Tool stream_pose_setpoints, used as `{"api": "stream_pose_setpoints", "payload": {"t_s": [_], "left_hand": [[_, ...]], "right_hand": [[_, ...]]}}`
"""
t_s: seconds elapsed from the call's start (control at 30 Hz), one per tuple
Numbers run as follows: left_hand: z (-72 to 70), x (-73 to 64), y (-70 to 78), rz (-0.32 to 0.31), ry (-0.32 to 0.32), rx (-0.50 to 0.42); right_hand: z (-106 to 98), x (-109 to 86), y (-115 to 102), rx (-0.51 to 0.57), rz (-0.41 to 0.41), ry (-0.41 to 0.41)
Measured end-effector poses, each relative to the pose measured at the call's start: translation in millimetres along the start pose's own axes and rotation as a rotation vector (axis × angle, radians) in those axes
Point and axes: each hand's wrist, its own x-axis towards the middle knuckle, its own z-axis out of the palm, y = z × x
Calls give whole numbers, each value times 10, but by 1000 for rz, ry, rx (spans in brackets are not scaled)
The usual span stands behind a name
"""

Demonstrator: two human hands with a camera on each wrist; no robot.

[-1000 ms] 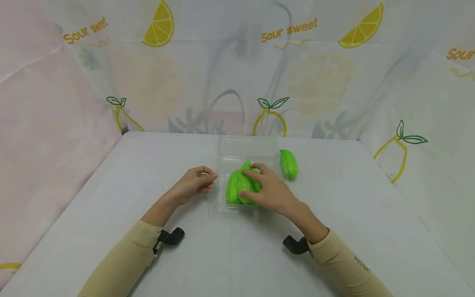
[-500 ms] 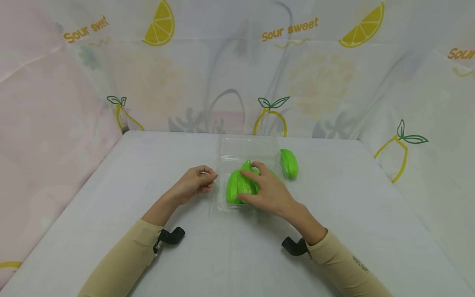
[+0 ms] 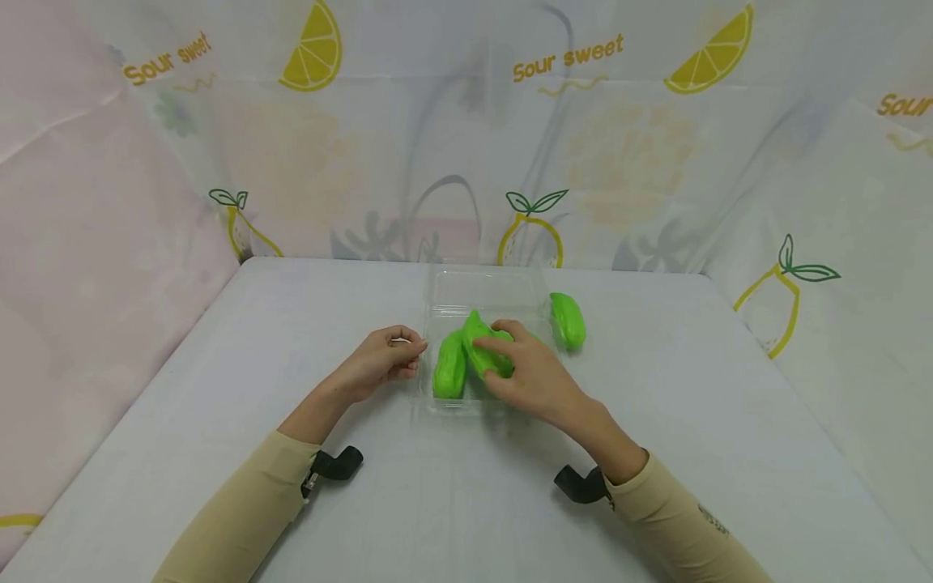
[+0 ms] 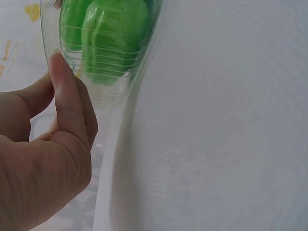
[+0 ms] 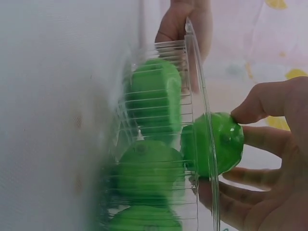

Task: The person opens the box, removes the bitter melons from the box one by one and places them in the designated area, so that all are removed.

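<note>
Head view: at centre frame, the right hand's grip [image 3: 535, 376] holds a green fruit [image 3: 477, 329] at the mouth of the clear container [image 3: 455, 407]; the left hand's grip [image 3: 382, 356] pinches its left side.

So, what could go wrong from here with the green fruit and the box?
The right fingers hold one shiny green fruit partly above the rim of the clear box; it may slip. It could also knock the fruits below. The left fingers pinch the thin rim, so a pull might bend or shift the box.
</note>
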Motion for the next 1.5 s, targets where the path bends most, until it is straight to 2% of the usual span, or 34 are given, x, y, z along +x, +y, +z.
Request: {"api": "stream_pose_setpoints", "payload": {"t_s": [0.9, 1.27, 1.5], "left_hand": [[-1, 9, -7, -1, 0, 20], [-9, 18, -17, -11, 6, 24], [-13, 34, -30, -15, 3, 19]], "right_hand": [[-102, 26, 112, 54, 57, 4], [-166, 49, 206, 75, 99, 25], [-268, 61, 263, 93, 154, 31]]}}
